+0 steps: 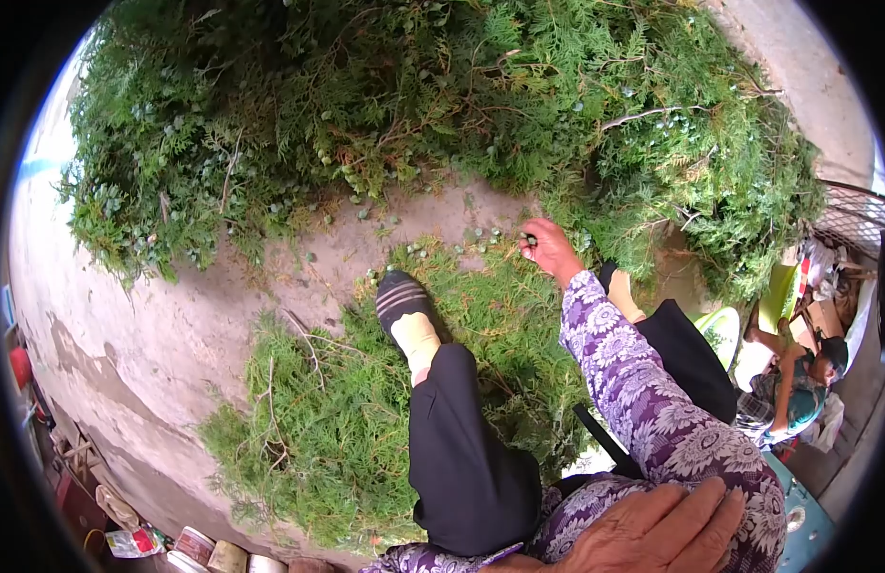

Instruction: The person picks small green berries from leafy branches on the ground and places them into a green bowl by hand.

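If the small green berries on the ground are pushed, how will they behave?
The small green berries look round, so they would likely roll on the bare ground. They seem light; the right hand pinches one with its fingertips. Those lying among the cut green branches would probably catch and stay.

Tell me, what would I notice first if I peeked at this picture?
Probably the huge heap of green cuttings filling the top, dotted with little round berries, with a flatter mat of sprigs on the concrete ground below. In the middle, the right hand reaches out from a purple flowered sleeve and pinches something small and dark at the heap's edge. The left hand rests on the person's lap at the bottom.
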{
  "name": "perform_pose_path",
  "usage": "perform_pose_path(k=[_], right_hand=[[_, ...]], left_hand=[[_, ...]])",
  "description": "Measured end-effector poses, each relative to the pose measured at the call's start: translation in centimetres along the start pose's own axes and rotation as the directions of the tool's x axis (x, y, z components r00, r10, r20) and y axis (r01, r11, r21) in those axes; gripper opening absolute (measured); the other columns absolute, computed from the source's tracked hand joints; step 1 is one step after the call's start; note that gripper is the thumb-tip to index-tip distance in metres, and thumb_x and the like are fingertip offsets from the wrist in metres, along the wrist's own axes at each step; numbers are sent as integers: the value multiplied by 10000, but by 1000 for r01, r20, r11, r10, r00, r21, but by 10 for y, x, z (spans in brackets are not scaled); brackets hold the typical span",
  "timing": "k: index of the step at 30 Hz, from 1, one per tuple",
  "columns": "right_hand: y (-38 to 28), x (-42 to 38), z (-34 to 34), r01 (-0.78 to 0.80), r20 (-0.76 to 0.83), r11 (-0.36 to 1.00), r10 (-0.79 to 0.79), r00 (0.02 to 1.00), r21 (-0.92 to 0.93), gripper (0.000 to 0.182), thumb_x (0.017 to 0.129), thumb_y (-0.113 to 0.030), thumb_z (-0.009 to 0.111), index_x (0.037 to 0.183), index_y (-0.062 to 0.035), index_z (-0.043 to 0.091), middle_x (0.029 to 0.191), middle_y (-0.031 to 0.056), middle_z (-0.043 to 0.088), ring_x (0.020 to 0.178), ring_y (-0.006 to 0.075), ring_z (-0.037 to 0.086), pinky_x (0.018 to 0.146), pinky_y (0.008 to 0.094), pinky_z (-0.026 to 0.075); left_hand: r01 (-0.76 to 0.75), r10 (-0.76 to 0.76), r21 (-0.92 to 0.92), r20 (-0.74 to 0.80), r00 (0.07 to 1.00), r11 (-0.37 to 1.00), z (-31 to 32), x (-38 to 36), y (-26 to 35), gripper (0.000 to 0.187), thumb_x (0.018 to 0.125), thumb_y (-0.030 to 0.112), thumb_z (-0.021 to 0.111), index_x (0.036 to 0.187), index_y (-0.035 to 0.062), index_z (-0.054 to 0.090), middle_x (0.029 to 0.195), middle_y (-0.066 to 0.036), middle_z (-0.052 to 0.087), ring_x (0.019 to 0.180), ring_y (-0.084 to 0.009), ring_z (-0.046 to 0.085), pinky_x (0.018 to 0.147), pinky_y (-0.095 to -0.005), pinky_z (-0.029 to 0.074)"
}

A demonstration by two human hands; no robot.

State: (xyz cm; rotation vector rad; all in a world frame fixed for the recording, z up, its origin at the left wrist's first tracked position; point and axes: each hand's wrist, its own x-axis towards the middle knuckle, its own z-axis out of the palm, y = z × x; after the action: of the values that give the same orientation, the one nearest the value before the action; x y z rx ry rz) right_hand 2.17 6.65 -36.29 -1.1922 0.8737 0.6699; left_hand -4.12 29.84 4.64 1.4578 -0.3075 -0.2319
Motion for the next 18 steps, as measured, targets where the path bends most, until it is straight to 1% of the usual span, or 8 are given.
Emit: perform_pose_path(k=[1,3,10,12,13,14,17,18], right_hand=[[-2,-5,3,-1,0,1000,1,1000,-1,120,749,-84,575,860,-38,569,813,103,574,650,206,579,520,308,460],[-7,-20,5,-9,137,964,-29,990,265,126,774,-57,547,894,-54,508,800,81,538,660,191,562,467,289,427],[-7,-36,0,-16,216,945,-59,975,327,95,786,-77,573,865,-46,530,745,48,546,610,135,534,454,256,427],[6,-30,-5,-12,-14,992,10,1000,-122,92,777,-81,606,847,-39,564,673,19,540,530,97,507,422,227,412],[11,-32,1,-1,-94,985,-15,995,-172,102,766,-84,628,844,-30,593,643,9,544,481,70,485,401,199,394],[15,-34,5,-3,-95,985,-14,995,-171,102,766,-84,628,844,-30,593,643,9,544,481,70,485,401,199,394],[14,-50,24,28,-50,745,-82,995,-667,131,776,-88,605,878,-6,612,714,49,597,536,77,528,439,208,427],[15,-52,23,28,-52,746,-83,995,-666,131,776,-88,605,878,-6,612,714,49,597,536,77,528,439,208,427]], left_hand=[[-5,5,12,-8,1000,1000,1,0,0,358,710,220,627,1006,28,570,981,-150,539,778,-268,533,605,-353,470],[-9,9,23,-14,1000,1000,2,0,0,358,710,219,625,1007,27,569,980,-150,539,775,-267,532,602,-352,469],[3,-3,38,-7,1000,999,5,3,0,364,710,223,619,1011,28,564,979,-143,538,768,-260,531,597,-350,469],[0,0,44,-14,1000,999,6,3,0,362,710,224,617,1010,28,564,980,-141,539,767,-259,531,597,-350,469],[1,0,50,-10,1000,999,7,3,0,361,710,223,616,1011,30,564,980,-140,539,767,-258,531,599,-350,470],[1,-1,56,-6,1000,998,7,4,0,360,710,223,615,1011,31,565,980,-138,540,767,-258,532,601,-349,471],[-1,1,54,-2,1000,999,8,6,0,356,715,219,610,1012,29,565,974,-140,543,767,-257,533,603,-347,471],[-2,2,52,1,1000,999,8,6,0,356,715,219,610,1012,29,565,974,-140,543,767,-257,533,603,-347,471]])
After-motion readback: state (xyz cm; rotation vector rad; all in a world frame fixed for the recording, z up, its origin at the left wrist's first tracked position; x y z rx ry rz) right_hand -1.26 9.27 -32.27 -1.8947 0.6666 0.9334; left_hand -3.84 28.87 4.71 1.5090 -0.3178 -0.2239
